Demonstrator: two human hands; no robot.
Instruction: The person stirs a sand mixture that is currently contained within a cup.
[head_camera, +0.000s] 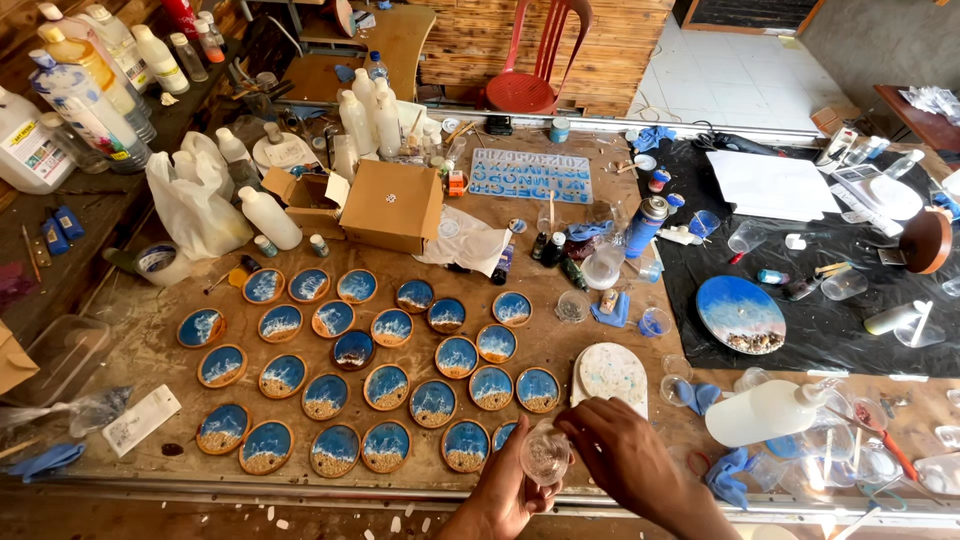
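Note:
My left hand (500, 495) holds a small clear plastic cup (545, 452) at the table's near edge. My right hand (620, 450) rests its fingers on the cup's rim from the right. Just beyond the cup lie several round wooden coasters (387, 386) coated in blue and white resin with a sandy edge, spread in rows over the brown table (150, 340). A stack of pale round discs (612, 375) sits right behind my right hand.
An open cardboard box (392, 205), white bottles (268, 217) and a blue letter mould (530, 175) stand at the back. On the right, black sheeting carries a larger blue resin disc (740, 314), a spray can (645, 226) and cups. A white squeeze bottle (765, 411) lies near my right hand.

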